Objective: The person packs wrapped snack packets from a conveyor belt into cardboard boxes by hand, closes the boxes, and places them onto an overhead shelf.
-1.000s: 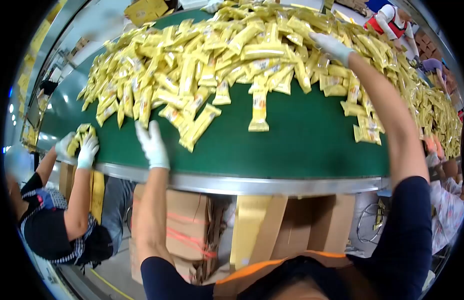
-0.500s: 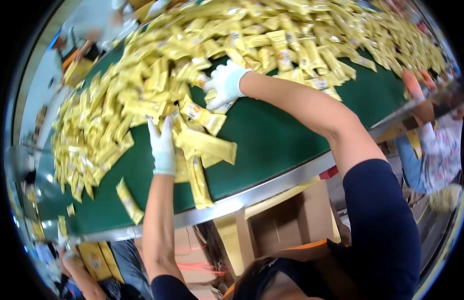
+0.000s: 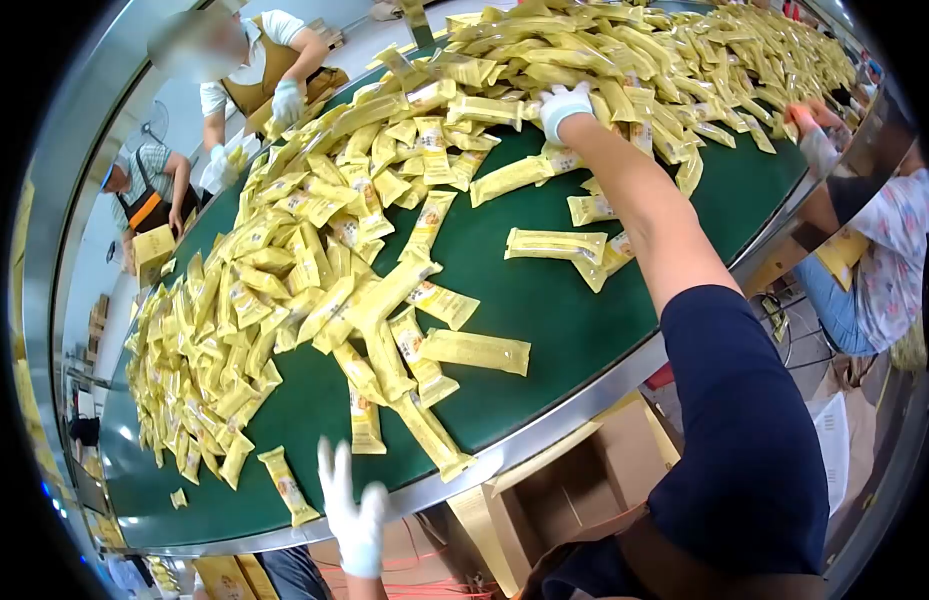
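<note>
Many yellow wrapped packets [image 3: 474, 350] with printed labels lie loose on the green conveyor belt [image 3: 524, 290]. My left hand [image 3: 354, 515], in a white glove, is over the belt's near metal edge. Its fingers are spread and nothing is in them. Close by lies a single packet [image 3: 287, 486]. My right hand [image 3: 564, 106], also gloved, reaches far across to the heaped packets [image 3: 564, 45]. Its fingers are apart and rest against the pile beside one packet [image 3: 487, 110]; the fingertips are partly hard to make out.
Open cardboard boxes [image 3: 574, 480] stand below the metal rail [image 3: 554, 395] in front of me. Across the belt, a person in a brown apron [image 3: 274, 75] handles packets with gloved hands; another person [image 3: 154, 190] stands farther left. At right, a person in a patterned top [image 3: 899, 255] works.
My left hand has left the packets and drawn back toward the near edge, its fingers opening. My right hand has moved farther out to the heap. The view has shifted.
</note>
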The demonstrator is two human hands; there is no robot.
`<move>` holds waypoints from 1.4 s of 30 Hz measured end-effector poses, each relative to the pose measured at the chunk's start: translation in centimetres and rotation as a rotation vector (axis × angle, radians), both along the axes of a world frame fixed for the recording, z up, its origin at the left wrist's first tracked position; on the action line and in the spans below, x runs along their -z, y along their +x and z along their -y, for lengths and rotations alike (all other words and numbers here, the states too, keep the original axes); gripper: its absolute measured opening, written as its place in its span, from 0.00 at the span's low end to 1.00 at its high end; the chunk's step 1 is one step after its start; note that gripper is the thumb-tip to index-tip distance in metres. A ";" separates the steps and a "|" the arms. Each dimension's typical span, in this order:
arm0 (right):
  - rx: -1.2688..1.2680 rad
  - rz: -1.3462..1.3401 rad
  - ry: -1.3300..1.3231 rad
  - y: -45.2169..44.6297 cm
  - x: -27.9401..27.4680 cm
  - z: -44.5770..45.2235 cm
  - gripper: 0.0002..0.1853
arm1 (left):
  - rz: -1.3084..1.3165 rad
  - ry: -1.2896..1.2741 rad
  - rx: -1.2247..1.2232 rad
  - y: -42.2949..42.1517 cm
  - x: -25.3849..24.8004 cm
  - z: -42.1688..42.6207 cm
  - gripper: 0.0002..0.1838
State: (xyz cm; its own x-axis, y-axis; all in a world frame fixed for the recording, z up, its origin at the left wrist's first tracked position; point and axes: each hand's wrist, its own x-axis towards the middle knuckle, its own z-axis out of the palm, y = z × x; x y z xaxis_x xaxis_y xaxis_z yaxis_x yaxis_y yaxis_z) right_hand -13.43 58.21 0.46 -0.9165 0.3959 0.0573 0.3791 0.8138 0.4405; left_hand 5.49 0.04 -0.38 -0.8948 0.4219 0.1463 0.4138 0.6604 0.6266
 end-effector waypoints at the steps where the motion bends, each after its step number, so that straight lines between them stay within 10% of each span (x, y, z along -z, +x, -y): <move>1: 0.024 0.015 -0.148 0.4 -0.7 1.0 0.23 | 0.022 -0.023 0.004 2.1 0.8 1.1 0.46; 4: 0.021 -0.138 -0.377 0.8 -1.1 5.2 0.15 | -0.004 -0.079 -0.019 6.0 3.9 1.1 0.59; 9: -1.061 -0.657 -0.199 10.3 6.0 13.8 0.13 | -0.324 -0.406 0.070 3.5 6.3 -5.1 0.56; 23: -0.007 0.225 -0.096 -0.7 5.9 -4.4 0.19 | -0.399 -0.299 -0.106 0.9 3.1 -2.4 0.41; 28: -0.499 -0.013 -0.419 1.4 -1.0 9.3 0.20 | -0.141 -0.382 -0.202 -2.3 4.0 -9.1 0.58; 33: -0.828 -0.527 -0.822 -7.3 2.3 20.4 0.35 | -0.101 -0.478 0.024 -6.1 5.0 -11.2 0.53; 35: -0.795 -0.625 -0.706 -9.5 -0.8 26.9 0.37 | -0.135 -0.428 0.078 -6.4 5.7 -10.5 0.48; 38: -1.496 -0.325 -0.447 -8.6 0.5 37.2 0.36 | -0.116 -0.353 0.109 -6.2 5.8 -10.2 0.44; 42: -1.023 -0.031 -0.077 -7.9 0.0 42.6 0.25 | -0.121 -0.423 0.076 -5.4 5.9 -10.2 0.35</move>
State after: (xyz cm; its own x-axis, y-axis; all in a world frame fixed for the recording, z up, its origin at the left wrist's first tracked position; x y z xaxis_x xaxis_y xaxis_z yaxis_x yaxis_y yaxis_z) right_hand -21.31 15.66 0.45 -0.8160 -0.5704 0.0941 -0.5017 0.7795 0.3751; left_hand 0.07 10.20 -6.27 -0.8457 0.5314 0.0490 0.5252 0.8127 0.2522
